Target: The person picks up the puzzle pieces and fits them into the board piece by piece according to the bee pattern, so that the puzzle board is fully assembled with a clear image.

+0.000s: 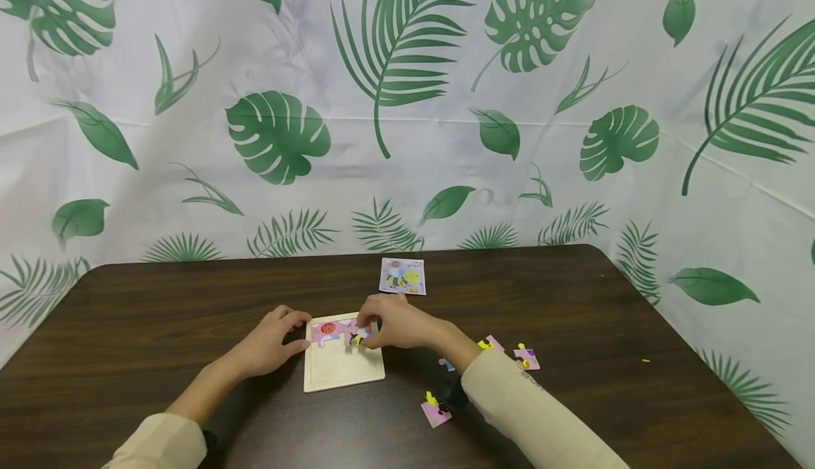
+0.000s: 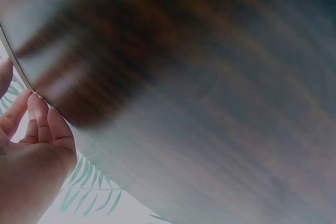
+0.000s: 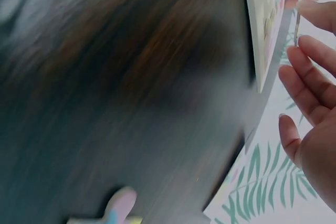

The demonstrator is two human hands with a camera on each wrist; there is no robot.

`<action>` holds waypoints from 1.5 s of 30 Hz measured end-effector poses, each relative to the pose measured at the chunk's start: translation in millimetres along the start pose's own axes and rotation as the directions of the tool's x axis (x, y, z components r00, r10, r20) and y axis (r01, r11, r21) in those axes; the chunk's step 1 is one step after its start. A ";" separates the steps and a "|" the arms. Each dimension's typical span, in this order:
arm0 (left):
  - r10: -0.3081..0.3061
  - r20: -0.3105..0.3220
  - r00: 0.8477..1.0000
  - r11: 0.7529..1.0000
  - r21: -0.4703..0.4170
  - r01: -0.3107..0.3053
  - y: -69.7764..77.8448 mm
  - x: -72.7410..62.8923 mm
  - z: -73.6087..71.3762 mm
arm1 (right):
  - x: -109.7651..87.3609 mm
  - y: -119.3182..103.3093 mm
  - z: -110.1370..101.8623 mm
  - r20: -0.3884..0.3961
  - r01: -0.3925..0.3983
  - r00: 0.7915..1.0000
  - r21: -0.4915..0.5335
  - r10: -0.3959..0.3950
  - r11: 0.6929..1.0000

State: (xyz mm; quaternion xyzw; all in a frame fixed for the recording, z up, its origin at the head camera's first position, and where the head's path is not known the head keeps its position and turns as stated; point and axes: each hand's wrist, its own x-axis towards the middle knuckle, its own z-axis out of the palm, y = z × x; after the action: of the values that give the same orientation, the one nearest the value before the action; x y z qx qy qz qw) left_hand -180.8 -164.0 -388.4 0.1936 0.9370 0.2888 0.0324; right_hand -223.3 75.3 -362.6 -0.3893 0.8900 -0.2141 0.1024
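A square wooden puzzle tray [image 1: 344, 370] lies on the dark table, with pink pieces [image 1: 327, 328] set along its far side. My left hand [image 1: 270, 342] rests at the tray's left edge, thumb and forefinger spread apart along the rim. Over the tray's upper right, my right hand [image 1: 397, 322] pinches a jigsaw piece [image 1: 356, 339] between thumb and fingers. In the right wrist view that piece [image 3: 299, 17] shows edge-on, raised above the tray [image 3: 257, 40]; the other fingers of the right hand [image 3: 320, 108] fan out below.
Loose jigsaw pieces lie to the right: one near the front [image 1: 436, 410], one farther right [image 1: 526, 357] and others partly hidden by the right forearm. A printed bee picture card [image 1: 402, 276] lies behind the tray. A leaf-patterned cloth [image 1: 407, 193] hangs beyond the table [image 1: 191, 299].
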 end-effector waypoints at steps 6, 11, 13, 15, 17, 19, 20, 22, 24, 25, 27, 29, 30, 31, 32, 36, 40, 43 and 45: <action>-0.002 0.002 1.000 1.000 0.002 0.002 0.4 -0.4 0.2 | 9.1 -6.0 5.2 -0.015 0.025 1.000 -0.036 -0.026 0.999; 0.002 0.004 1.000 1.000 -0.008 -0.002 0.5 -0.2 -0.3 | 13.1 -10.2 9.2 -0.008 0.038 0.999 -0.033 -0.038 0.999; 0.009 0.005 1.000 1.000 -0.009 -0.009 0.2 -0.4 -0.4 | 14.5 -12.0 11.1 -0.005 0.040 0.999 -0.032 -0.040 0.999; 0.016 0.005 1.000 1.000 -0.012 -0.016 -0.1 -0.7 -0.3 | 16.3 -14.1 12.9 -0.004 0.039 0.999 -0.032 -0.039 0.999; 0.024 0.004 1.000 1.000 -0.013 -0.023 -0.5 -1.0 -0.3 | 18.3 -16.0 14.9 0.000 0.042 0.999 -0.032 -0.042 0.999; 0.032 0.001 1.000 0.999 -0.013 -0.032 -0.7 -1.1 -0.5 | 20.6 -17.9 17.0 0.004 0.047 0.999 -0.034 -0.047 0.998; 0.037 -0.002 0.999 0.999 -0.012 -0.037 -0.9 -1.0 -0.5 | 21.5 -19.0 17.7 0.005 0.051 0.999 -0.036 -0.051 0.998; 0.047 -0.010 0.999 0.999 -0.006 -0.048 -1.6 -0.8 -0.4 | 23.3 -20.8 19.6 0.007 0.057 0.998 -0.039 -0.056 0.998; 0.058 -0.016 0.998 0.998 -0.004 -0.058 -2.2 -0.4 -0.2 | 25.0 -22.6 20.9 0.007 0.061 0.998 -0.048 -0.061 0.997; 0.062 -0.019 0.998 0.998 -0.002 -0.062 -2.6 -0.2 -0.1 | 25.5 -23.9 21.2 0.009 0.062 0.998 -0.052 -0.062 0.997; 0.069 -0.022 0.997 0.998 -0.001 -0.069 -3.3 0.1 0.1 | 26.8 -25.7 22.1 0.014 0.060 0.998 -0.058 -0.059 0.997; 0.073 -0.022 0.997 0.997 -0.003 -0.073 -3.5 0.3 0.0 | 28.2 -27.0 22.9 0.022 0.060 0.998 -0.071 -0.059 0.996; 0.073 -0.022 0.997 0.997 -0.003 -0.073 -3.6 0.3 -0.1 | 28.8 -27.6 23.2 0.026 0.061 0.998 -0.078 -0.060 0.995; 0.075 -0.022 0.997 0.997 -0.002 -0.075 -3.6 0.3 -0.3 | 29.4 -27.9 23.7 0.029 0.063 0.998 -0.087 -0.060 0.994; 0.075 -0.021 0.997 0.997 -0.003 -0.075 -3.5 0.3 -0.5 | 29.8 -28.1 24.2 0.032 0.063 0.998 -0.095 -0.060 0.993; 0.079 -0.023 0.997 0.997 -0.001 -0.080 -3.0 -0.1 -1.3 | 31.2 -28.9 25.4 0.030 0.068 0.997 -0.138 -0.064 0.988; 0.086 -0.028 0.996 0.996 0.002 -0.086 -2.9 -0.2 -1.2 | 32.0 -29.9 25.4 0.028 0.064 0.998 -0.167 -0.061 0.984; 0.087 -0.030 0.996 0.996 0.005 -0.087 -2.8 -0.1 -1.0 | 32.3 -30.8 25.2 0.034 0.055 0.998 -0.179 -0.049 0.982; 0.090 -0.029 0.995 0.996 0.007 -0.090 -2.9 -0.1 -0.8 | 32.1 -31.7 25.1 0.041 0.046 0.998 -0.181 -0.039 0.982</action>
State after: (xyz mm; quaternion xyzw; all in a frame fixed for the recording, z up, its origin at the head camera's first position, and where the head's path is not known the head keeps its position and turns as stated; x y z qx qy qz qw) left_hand -181.8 -166.7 -389.3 0.2316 0.9285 0.2901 0.0051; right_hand -215.7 25.0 -370.8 -0.4199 0.8953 -0.1266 0.0782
